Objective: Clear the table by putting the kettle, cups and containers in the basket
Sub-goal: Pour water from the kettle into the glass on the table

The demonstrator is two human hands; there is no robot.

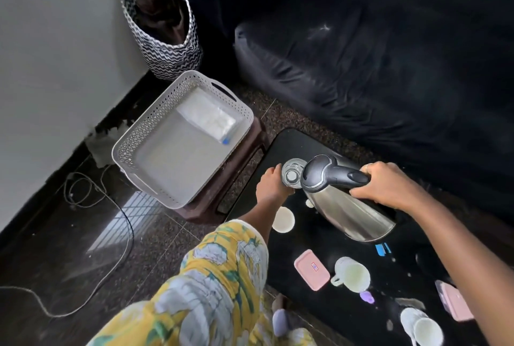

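My right hand [389,187] grips the black handle of the steel kettle [347,206], lifted and tilted over the black table [306,142]. A clear glass [292,176], touching the kettle's lid, is in my left hand [274,185]. The grey lattice basket [180,134] sits on a dark stool to the left with a clear lidded box [207,117] inside. On the table lie a white cup [283,219], a pink container [311,269], a white mug [351,274], a second pink container [454,305] and two more white cups [421,326].
A dark sofa [375,53] runs behind the table. A zigzag fabric bin [164,25] stands in the corner by the white wall. Cables [105,201] trail over the dark tiled floor at left. A small purple object [367,297] and blue bits lie on the table.
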